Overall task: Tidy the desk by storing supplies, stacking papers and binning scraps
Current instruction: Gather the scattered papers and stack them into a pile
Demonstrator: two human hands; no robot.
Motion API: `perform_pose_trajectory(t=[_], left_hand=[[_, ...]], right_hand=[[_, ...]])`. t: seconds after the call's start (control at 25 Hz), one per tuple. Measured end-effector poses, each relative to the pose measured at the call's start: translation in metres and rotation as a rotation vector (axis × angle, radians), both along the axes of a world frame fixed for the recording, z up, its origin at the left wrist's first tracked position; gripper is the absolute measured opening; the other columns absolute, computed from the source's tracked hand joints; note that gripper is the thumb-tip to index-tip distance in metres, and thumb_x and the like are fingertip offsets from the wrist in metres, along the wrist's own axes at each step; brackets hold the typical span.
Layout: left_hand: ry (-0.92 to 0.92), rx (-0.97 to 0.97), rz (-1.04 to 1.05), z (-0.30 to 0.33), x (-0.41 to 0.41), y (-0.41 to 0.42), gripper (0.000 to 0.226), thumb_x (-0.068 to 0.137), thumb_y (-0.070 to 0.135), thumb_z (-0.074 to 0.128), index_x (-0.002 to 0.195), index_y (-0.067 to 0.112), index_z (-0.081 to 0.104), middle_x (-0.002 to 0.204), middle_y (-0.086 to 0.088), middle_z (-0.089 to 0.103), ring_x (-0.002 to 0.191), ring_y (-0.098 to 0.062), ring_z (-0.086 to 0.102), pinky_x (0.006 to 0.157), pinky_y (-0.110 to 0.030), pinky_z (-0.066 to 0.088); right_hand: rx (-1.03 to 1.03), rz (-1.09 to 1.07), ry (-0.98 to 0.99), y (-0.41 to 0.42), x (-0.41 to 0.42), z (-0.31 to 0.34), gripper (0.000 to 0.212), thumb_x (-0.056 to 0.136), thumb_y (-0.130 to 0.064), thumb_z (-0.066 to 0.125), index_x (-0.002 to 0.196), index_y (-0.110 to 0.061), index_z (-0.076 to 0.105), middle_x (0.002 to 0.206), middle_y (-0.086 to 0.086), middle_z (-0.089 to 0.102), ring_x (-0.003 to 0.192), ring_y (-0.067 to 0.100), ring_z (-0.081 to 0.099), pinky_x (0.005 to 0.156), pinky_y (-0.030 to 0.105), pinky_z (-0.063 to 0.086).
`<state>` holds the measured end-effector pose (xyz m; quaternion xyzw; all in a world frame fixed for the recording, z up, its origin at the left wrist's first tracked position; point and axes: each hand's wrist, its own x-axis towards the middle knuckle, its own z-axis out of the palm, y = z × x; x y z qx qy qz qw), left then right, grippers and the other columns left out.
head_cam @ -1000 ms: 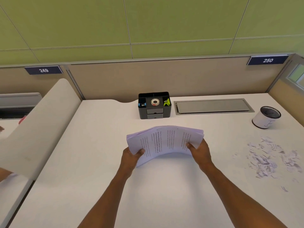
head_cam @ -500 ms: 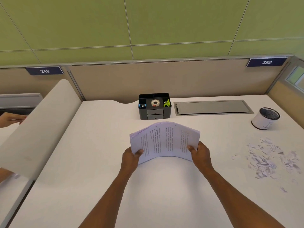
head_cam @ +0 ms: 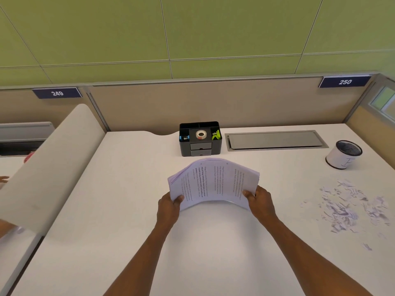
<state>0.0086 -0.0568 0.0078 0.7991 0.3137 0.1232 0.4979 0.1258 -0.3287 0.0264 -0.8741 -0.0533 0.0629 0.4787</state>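
Observation:
A stack of printed papers [head_cam: 213, 182] arches upward above the white desk [head_cam: 128, 221], held at both near corners. My left hand [head_cam: 170, 207] grips its left side, thumb on top. My right hand [head_cam: 259, 201] grips the right side the same way. Behind the stack stands a black desk organiser [head_cam: 200, 146] with a roll of tape [head_cam: 201, 134], blue clips and a green item in its compartments and two small drawers in front. Torn paper scraps [head_cam: 350, 208] lie scattered on the right of the desk. A small white bin [head_cam: 343, 155] with a dark mesh inside stands at the far right.
A grey cable-tray lid [head_cam: 275, 140] is set into the desk behind the stack. A beige divider panel [head_cam: 49, 167] bounds the left side; beyond it, on the neighbouring desk, part of another person's hand [head_cam: 3, 180] shows. Partition walls rise at the back and right.
The stack's sides have drawn slightly closer, so it arches a little higher. Both hands keep their grip. The other person's hand at the far left has shifted.

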Motion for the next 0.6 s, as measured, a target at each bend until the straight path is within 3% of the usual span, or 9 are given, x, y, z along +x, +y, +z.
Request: perform_pose_trajectory(t=[0.16, 0.6], left_hand=[[0.057, 0.003, -0.026, -0.0044, -0.0034, -0.0041, 0.029, 0.097, 0.015, 0.063, 0.123, 0.002, 0.061, 0.109, -0.01, 0.067, 0.093, -0.026, 0.06, 0.08, -0.031, 0.052], [0.007, 0.018, 0.01, -0.0034, -0.0098, -0.0033, 0.026, 0.097, 0.014, 0.063, 0.12, 0.002, 0.065, 0.105, -0.008, 0.068, 0.09, -0.027, 0.062, 0.079, -0.034, 0.055]], right_hand=[[-0.09, 0.04, 0.015, 0.0002, -0.0034, -0.0068, 0.027, 0.096, -0.014, 0.059, 0.12, -0.002, 0.064, 0.116, 0.015, 0.07, 0.103, 0.033, 0.067, 0.081, 0.023, 0.047], [-0.047, 0.049, 0.018, -0.0034, -0.004, -0.0076, 0.026, 0.097, -0.014, 0.059, 0.12, -0.004, 0.065, 0.114, 0.013, 0.071, 0.094, 0.025, 0.065, 0.081, 0.024, 0.049]])
